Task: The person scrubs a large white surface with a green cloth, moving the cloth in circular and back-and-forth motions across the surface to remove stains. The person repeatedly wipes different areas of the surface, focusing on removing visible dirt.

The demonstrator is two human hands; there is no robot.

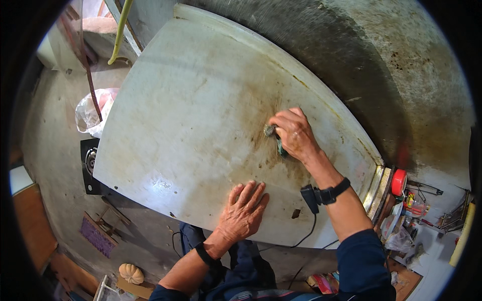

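Note:
A large off-white panel (180, 113) with brown stains and a raised rim along its far side lies in front of me. My right hand (295, 133) is closed around a dark green and grey scrubbing pad or rag (269, 130), pressed on the darkest brown stain right of the panel's middle. Nearer to me, my left hand (246, 210) rests flat on the panel by its near edge, fingers spread, holding nothing. A wrist strap with a black device (310, 197) and a cable is on my right wrist.
Behind the panel stands a stained wall (425, 75). To the right are a red-lidded jar (399, 182) and cluttered small items. At left are a plastic bag (94, 113), a black gas stove (88, 180) and a stool with a purple top (97, 235). A pumpkin (131, 273) sits lower left.

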